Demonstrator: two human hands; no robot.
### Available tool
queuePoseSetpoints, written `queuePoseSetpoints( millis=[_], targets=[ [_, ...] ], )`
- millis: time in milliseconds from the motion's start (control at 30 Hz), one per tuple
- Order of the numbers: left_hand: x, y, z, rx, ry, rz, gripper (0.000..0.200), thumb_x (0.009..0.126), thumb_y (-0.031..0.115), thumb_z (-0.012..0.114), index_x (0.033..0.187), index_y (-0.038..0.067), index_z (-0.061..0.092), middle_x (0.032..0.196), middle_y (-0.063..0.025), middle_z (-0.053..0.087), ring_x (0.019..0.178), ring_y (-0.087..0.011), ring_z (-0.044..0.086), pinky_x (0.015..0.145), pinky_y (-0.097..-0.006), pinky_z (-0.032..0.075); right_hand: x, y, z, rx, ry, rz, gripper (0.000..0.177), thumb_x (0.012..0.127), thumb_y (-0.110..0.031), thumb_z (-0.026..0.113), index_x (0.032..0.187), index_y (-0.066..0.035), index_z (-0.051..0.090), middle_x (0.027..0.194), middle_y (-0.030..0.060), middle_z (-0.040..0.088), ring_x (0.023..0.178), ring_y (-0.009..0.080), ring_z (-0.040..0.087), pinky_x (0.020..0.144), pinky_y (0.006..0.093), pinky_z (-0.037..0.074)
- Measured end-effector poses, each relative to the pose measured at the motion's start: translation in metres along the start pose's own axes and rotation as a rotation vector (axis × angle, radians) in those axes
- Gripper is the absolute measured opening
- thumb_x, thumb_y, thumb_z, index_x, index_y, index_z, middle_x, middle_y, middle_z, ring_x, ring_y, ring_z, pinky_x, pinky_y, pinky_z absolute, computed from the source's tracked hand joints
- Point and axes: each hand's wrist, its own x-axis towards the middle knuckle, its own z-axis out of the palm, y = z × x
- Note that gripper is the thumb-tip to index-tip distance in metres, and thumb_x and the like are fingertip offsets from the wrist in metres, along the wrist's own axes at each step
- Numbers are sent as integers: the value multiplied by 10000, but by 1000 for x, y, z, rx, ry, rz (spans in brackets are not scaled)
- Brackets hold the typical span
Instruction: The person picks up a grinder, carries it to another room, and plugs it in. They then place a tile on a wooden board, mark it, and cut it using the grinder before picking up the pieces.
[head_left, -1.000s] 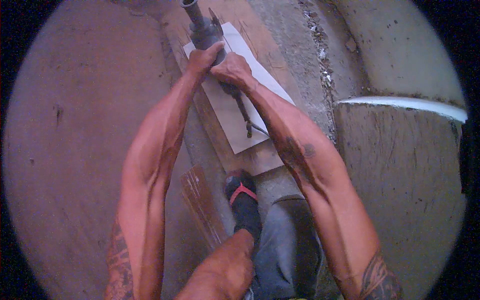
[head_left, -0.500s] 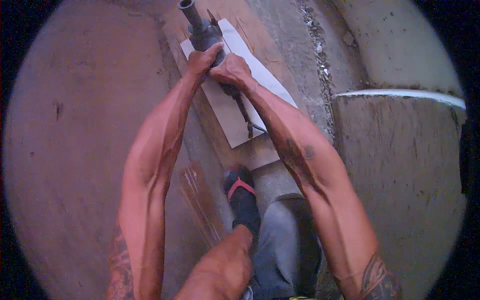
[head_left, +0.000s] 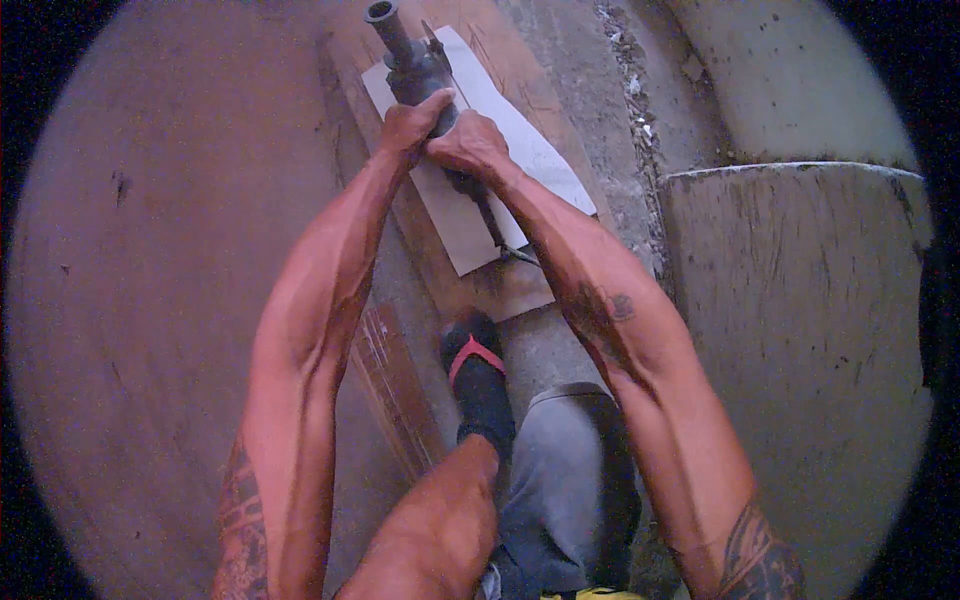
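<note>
One tool [head_left: 412, 72] sits clasped between left hand [head_left: 408, 125] and right hand [head_left: 470, 145].

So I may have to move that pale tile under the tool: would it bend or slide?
Probably stiff: the pale tile lies flat, edges straight, on the wooden plank. It might slide if pushed; no clamp shows, only the power tool above. It looks thin, so possibly brittle.
</note>
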Motion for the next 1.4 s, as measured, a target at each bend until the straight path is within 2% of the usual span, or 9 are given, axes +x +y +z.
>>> queuePoseSetpoints(
  millis=[167,267,567,667,767,867,1067,1400],
  targets=[
    [-2,-12,8,-28,-7,-9,561,730,415,800,984,-73,691,926,-113,699,809,-176,669,715,-329,521,-4,14,3,-14,7,-32,492,658,-330,690,889,104,672,891,249,695,862,360,701,734,412,538],
    [-5,-26,12,-25,14,58,611,782,588,706,879,-16,710,831,-96,688,759,-213,637,699,-365,504,-8,21,7,-7,8,-26,495,655,-330,698,882,109,671,872,245,696,836,351,706,716,405,543],
    [-20,-23,12,48,17,45,620,781,602,692,893,-8,709,842,-104,698,768,-215,648,701,-366,503,-13,25,11,-28,1,-9,461,665,-301,685,871,111,672,847,238,696,804,341,711,685,407,548],
    [-19,-21,11,-41,4,-35,533,732,390,809,993,-58,688,924,-110,693,812,-180,664,711,-332,524,-19,23,9,-26,-8,14,455,665,-298,685,870,108,672,845,240,696,803,342,711,694,407,547],
    [-26,-21,12,-20,-6,-29,528,736,389,810,1003,-51,690,930,-105,693,812,-175,661,712,-329,521,-27,22,6,-27,-18,8,441,667,-290,679,864,104,673,842,244,693,806,355,708,709,415,544],
    [-28,-37,18,-49,-33,33,569,819,570,674,884,6,713,803,-84,680,722,-193,632,673,-354,491,-36,26,4,5,-39,-28,439,663,-292,682,858,101,674,852,253,691,822,368,704,728,423,542],
    [-40,-30,18,83,-33,39,604,816,597,662,867,-3,707,800,-80,679,723,-207,631,683,-373,490,-42,28,3,-37,-29,24,477,658,-302,678,903,107,665,882,269,689,852,375,703,747,426,546],
    [-56,-33,23,32,-12,53,618,784,622,676,834,7,711,802,-100,685,740,-213,639,697,-387,493,-50,39,8,-24,4,13,474,668,-286,659,928,109,662,920,284,684,914,394,688,786,435,537]
  ],
)
